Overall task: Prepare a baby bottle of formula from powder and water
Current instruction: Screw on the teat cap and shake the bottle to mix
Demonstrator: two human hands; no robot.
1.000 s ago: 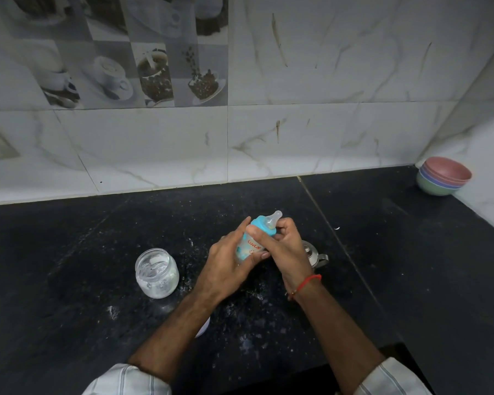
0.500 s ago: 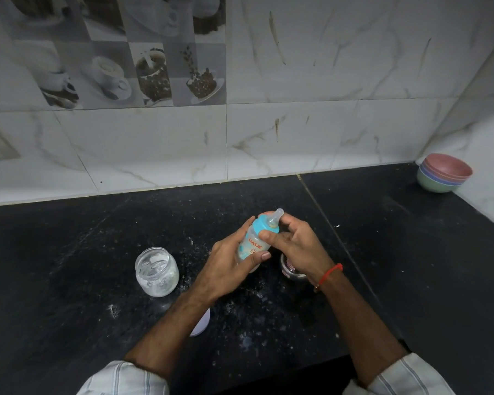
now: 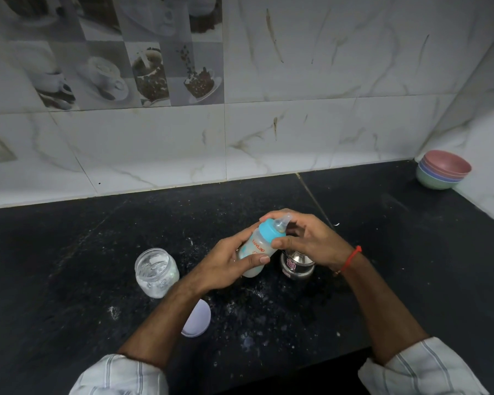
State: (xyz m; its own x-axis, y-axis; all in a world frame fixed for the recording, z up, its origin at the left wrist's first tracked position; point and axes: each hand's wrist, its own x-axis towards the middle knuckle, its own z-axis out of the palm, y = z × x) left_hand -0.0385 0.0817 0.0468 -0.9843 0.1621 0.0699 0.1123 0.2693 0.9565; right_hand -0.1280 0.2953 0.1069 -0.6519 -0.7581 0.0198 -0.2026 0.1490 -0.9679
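Baby bottle (image 3: 254,252): held tilted above the black counter (image 3: 69,252), teat up-right.
Left hand (image 3: 226,266): wrapped round the bottle body.
Right hand (image 3: 311,240): fingers curled on the blue collar (image 3: 270,230).
Glass jar (image 3: 156,272): open, left of the hands.
Steel cup (image 3: 297,265): under the right hand.

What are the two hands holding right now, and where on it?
Both hold the baby bottle: left hand grips its body, right hand pinches the blue collar.

A home kitchen: black stone surface (image 3: 382,252), marble-look wall tiles (image 3: 325,81), coffee-cup picture tiles (image 3: 143,72) upper left, stacked bowls (image 3: 442,172) at right.
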